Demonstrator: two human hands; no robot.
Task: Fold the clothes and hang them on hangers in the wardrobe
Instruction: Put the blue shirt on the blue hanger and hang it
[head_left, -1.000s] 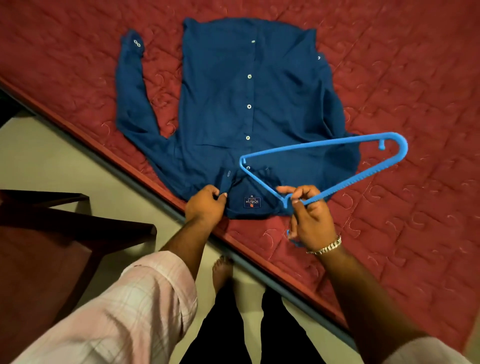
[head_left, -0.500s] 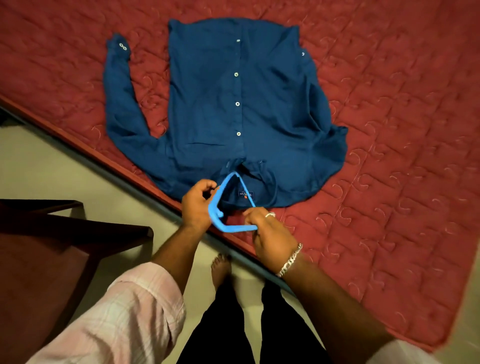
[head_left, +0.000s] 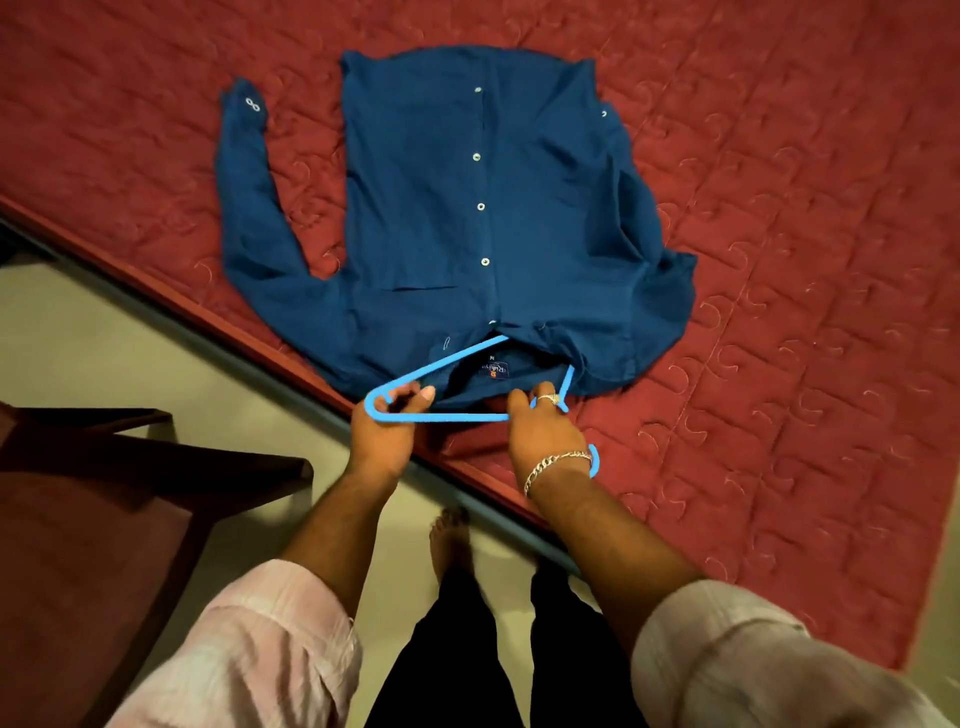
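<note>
A dark blue buttoned shirt (head_left: 467, 218) lies flat on the red quilted bed (head_left: 805, 260), collar toward me at the bed's near edge. A light blue plastic hanger (head_left: 441, 417) is partly pushed inside the collar opening. Its far end is hidden under the cloth, and its hook curves out behind my right wrist. My left hand (head_left: 387, 431) grips the hanger's left corner together with the collar edge. My right hand (head_left: 543, 431) grips the hanger near its neck at the collar's right side.
A dark wooden chair (head_left: 119, 519) stands on the pale floor at the left. The bed's edge runs diagonally from left to lower right. My bare foot (head_left: 449, 540) and dark trousers are just below the bed edge.
The hanger, held above the shirt a second ago, has been turned and slid into the collar opening. My left hand moved from the collar to the hanger's left corner.
</note>
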